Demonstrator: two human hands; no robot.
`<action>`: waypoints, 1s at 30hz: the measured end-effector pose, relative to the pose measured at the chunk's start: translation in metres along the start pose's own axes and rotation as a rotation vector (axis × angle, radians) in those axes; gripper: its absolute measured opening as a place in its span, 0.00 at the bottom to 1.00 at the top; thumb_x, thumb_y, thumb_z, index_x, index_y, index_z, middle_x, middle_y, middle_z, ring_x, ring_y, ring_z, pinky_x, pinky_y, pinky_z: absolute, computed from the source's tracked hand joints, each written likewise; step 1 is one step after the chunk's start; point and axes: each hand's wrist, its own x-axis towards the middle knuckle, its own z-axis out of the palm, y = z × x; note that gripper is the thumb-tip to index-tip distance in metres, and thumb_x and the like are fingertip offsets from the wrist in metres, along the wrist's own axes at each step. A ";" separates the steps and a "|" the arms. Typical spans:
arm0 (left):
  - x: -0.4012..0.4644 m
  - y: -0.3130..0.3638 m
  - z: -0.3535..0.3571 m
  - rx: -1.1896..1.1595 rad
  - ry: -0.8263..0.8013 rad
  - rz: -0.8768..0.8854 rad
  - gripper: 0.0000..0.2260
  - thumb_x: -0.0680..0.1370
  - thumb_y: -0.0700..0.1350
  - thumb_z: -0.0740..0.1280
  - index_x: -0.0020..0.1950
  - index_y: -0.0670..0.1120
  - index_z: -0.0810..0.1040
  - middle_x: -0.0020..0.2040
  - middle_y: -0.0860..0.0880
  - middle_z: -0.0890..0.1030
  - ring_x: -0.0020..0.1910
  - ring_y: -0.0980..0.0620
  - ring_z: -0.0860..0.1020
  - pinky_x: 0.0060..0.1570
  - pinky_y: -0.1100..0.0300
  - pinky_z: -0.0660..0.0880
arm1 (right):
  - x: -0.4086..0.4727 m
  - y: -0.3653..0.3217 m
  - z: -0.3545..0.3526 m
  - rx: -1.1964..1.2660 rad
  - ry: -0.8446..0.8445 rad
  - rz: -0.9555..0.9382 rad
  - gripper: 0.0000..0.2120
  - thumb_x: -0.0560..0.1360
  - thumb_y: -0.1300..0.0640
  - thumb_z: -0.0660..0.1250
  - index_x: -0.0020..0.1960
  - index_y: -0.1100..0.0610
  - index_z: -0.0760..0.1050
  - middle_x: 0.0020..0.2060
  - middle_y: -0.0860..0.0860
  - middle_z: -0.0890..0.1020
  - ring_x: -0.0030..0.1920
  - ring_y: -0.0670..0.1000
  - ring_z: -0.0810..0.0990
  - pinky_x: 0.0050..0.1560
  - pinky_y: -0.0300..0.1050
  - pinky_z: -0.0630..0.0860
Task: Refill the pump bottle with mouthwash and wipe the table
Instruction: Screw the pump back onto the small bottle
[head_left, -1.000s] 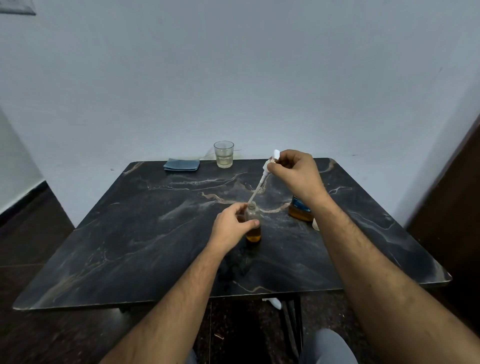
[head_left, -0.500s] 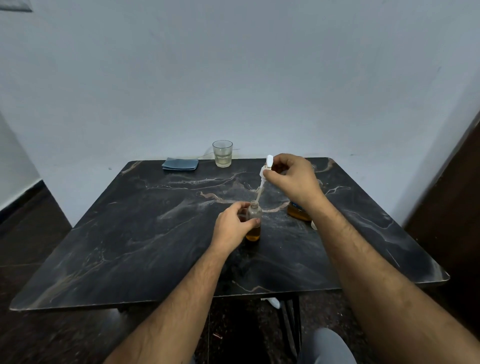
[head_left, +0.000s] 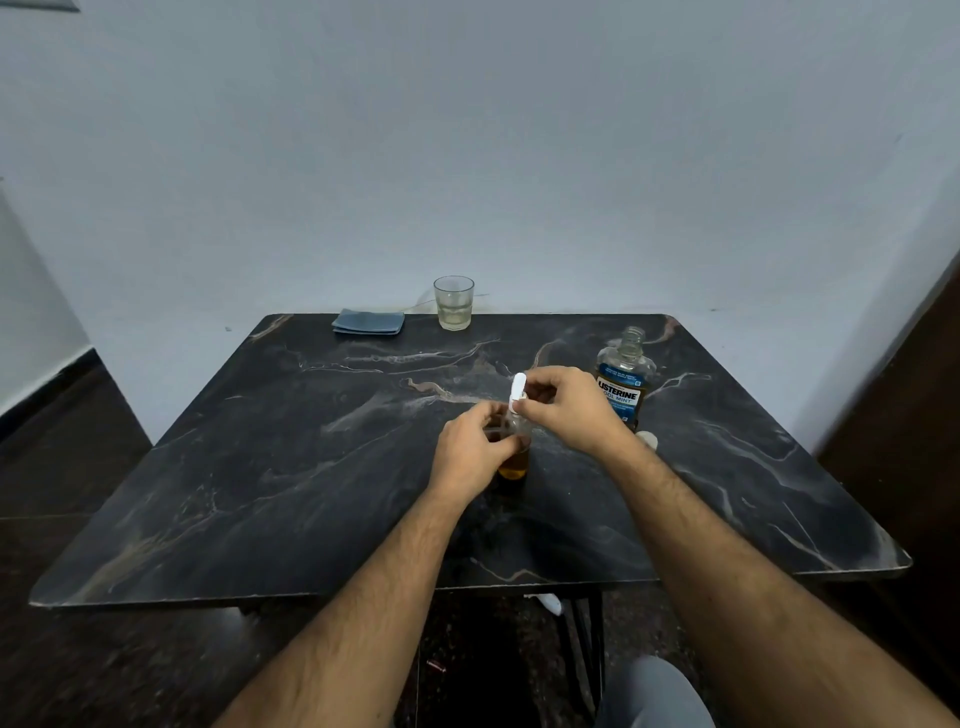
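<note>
Right at the middle of the frame, the left hand (head_left: 470, 452) is wrapped around a small clear pump bottle (head_left: 514, 457) that stands upright on the dark marble table (head_left: 260, 467). Amber liquid fills the lower part of the bottle, below the curled fingers. The right hand (head_left: 571, 410) comes in from the right and pinches the white pump top (head_left: 518, 391) between thumb and fingertips, holding it over the neck of the bottle; whether it is seated on the neck cannot be told, since the fingers hide the joint.

Just right of that hand, toward the right-centre of the frame, a large mouthwash bottle (head_left: 626, 379) stands upright with its mouth uncovered and a blue label facing the camera. A small pale object (head_left: 648, 440) lies on the table at its near side, partly hidden by the right wrist; what it is cannot be told.

Near the far edge, above centre, sits a drinking glass (head_left: 454, 303) holding a little clear liquid, and left of it lies a folded blue cloth (head_left: 369, 322). A pale wall (head_left: 467, 156) fills the upper half.
</note>
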 end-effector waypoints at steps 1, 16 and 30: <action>0.001 -0.001 0.000 0.000 -0.003 -0.002 0.19 0.71 0.52 0.77 0.60 0.54 0.78 0.52 0.57 0.83 0.54 0.60 0.80 0.57 0.58 0.78 | 0.000 0.000 0.000 -0.003 0.005 0.000 0.05 0.72 0.54 0.74 0.47 0.53 0.83 0.40 0.47 0.83 0.43 0.47 0.82 0.48 0.50 0.80; 0.002 -0.003 0.001 -0.027 -0.005 -0.001 0.18 0.70 0.49 0.78 0.58 0.56 0.79 0.49 0.59 0.84 0.52 0.60 0.81 0.58 0.56 0.78 | 0.000 0.009 0.004 0.515 0.014 0.155 0.27 0.73 0.68 0.72 0.69 0.56 0.70 0.43 0.51 0.84 0.49 0.50 0.84 0.59 0.48 0.78; 0.004 -0.001 0.000 0.003 -0.009 -0.003 0.19 0.70 0.50 0.78 0.59 0.55 0.79 0.52 0.56 0.84 0.53 0.58 0.81 0.57 0.56 0.78 | 0.001 0.004 0.004 0.407 -0.032 0.176 0.41 0.70 0.62 0.77 0.76 0.52 0.59 0.51 0.57 0.83 0.54 0.53 0.82 0.63 0.54 0.76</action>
